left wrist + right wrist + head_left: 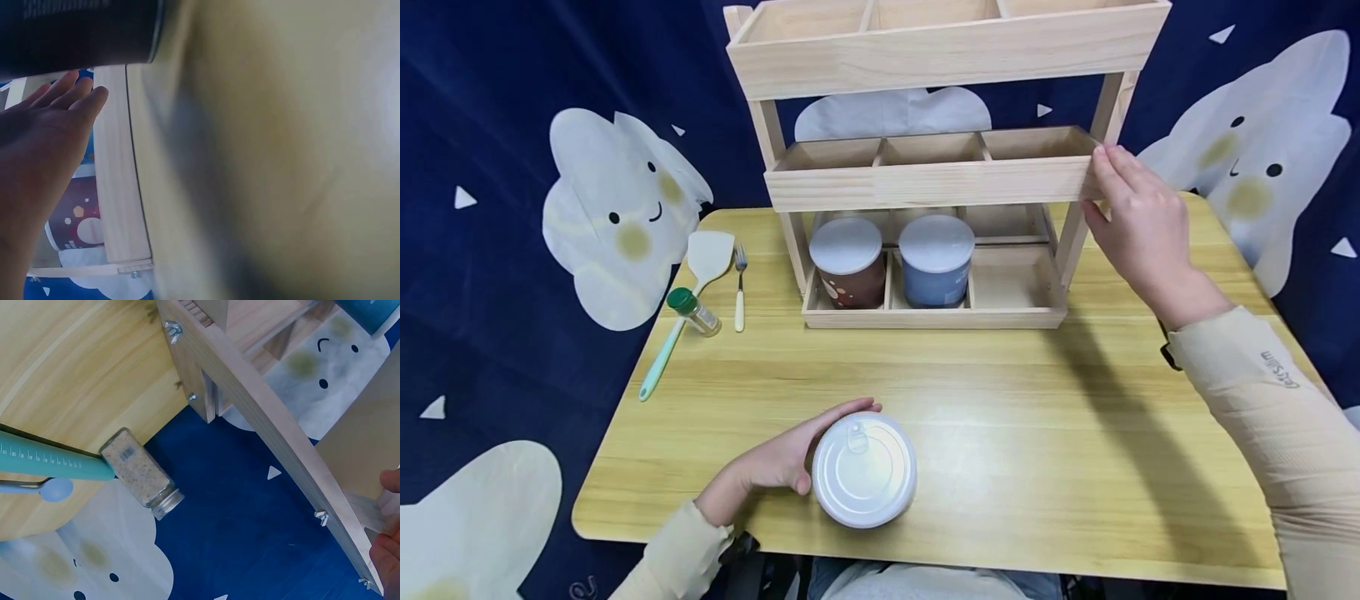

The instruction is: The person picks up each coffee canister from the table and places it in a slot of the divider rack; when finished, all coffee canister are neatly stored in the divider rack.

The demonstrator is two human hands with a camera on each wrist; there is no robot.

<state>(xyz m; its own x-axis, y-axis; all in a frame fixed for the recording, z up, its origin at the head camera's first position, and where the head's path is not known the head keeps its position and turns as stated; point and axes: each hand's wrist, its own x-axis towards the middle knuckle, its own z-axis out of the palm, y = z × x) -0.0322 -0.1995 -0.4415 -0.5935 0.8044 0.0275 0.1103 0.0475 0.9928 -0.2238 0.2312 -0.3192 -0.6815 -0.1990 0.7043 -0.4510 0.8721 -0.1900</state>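
A can with a white lid (865,471) stands near the table's front edge; its dark side (75,31) shows in the left wrist view. My left hand (782,454) is beside it, fingers straight along its far left side and the thumb near its side. Whether they touch the can cannot be made out. At the right end of the middle tier of a wooden three-tier rack (925,185), my right hand (1142,221) grips the front board, fingers over the top and thumb lower. Only its fingertips (387,550) appear in the right wrist view.
A brown can (853,279) and a blue can (936,275) stand in the rack's bottom tier. Left lie a spatula (709,254), a fork (740,287) and a green-capped jar (700,317). The right wrist view shows a seasoning jar (137,465), a teal handle-like piece (56,459) and a blue spoon (56,489).
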